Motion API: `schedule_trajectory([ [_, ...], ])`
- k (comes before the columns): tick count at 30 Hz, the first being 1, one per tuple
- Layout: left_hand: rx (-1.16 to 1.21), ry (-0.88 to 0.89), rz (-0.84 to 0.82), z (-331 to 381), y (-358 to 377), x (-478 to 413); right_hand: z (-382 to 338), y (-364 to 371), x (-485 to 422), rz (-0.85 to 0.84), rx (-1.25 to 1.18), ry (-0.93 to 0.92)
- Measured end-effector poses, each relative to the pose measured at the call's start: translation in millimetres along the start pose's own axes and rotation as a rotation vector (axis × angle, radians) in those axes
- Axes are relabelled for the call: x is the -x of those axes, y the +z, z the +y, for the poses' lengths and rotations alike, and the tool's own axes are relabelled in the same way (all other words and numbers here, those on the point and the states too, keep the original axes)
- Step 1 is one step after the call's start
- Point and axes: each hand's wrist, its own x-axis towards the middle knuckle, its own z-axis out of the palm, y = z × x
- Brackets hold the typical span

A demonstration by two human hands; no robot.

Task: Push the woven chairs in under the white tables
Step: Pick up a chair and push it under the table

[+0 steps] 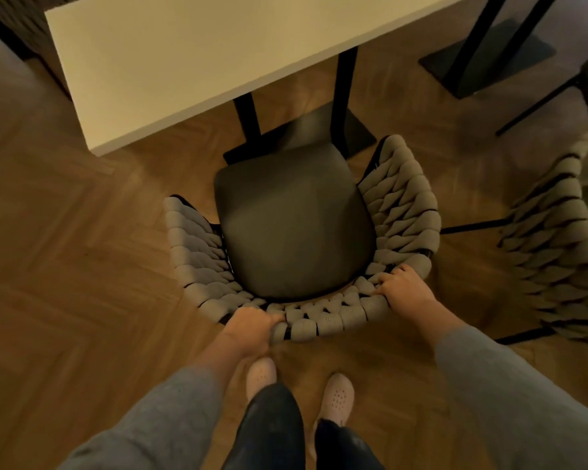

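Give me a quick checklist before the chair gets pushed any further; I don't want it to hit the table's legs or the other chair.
1. Left hand gripping the woven chair backrest: ok.
2. Right hand gripping the backrest: ok.
3. Seat front started under the white table: ok.
4. Seat lined up with the black table legs: not ok, chair sits angled.
5. Space beside the second woven chair: ok, apart.
6. Chair legs clear of the table base: cannot tell, hidden.

Woven chair stands before the table, second chair right.
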Motion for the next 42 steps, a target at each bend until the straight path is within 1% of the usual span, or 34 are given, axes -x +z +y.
schedule_trajectory([
  [6, 0.102, -0.056, 0.043, -9, -9, -25, 27, -13, -29, 0.022, 0.028, -0.005],
  [10, 0.214, -0.064, 0.0, -30, -19, -40, 47, -22, -50, 0.043, 0.028, -0.04],
  [13, 0.181, -0.086, -0.047, -39, -25, -52, 62, -29, -64, 0.048, 0.024, -0.071],
  [17, 0.154, -0.093, -0.049, -44, -33, -66, 76, -40, -82, 0.048, 0.011, -0.109],
  [21, 0.131, -0.09, -0.015, -50, -32, -63, 74, -41, -85, 0.023, -0.038, -0.125],
  [26, 0.158, -0.093, -0.001, -59, -25, -51, 63, -47, -79, 0.046, -0.106, -0.134],
  [32, 0.168, -0.109, -0.015, -65, -28, -44, 63, -70, -82, 0.084, -0.047, -0.161],
  [39, 0.183, -0.127, 0.06, -70, -44, -76, 93, -79, -115, 0.068, -0.001, -0.139],
  [42, 0.177, -0.128, 0.065, -78, -50, -89, 101, -81, -129, 0.081, 0.01, -0.124],
])
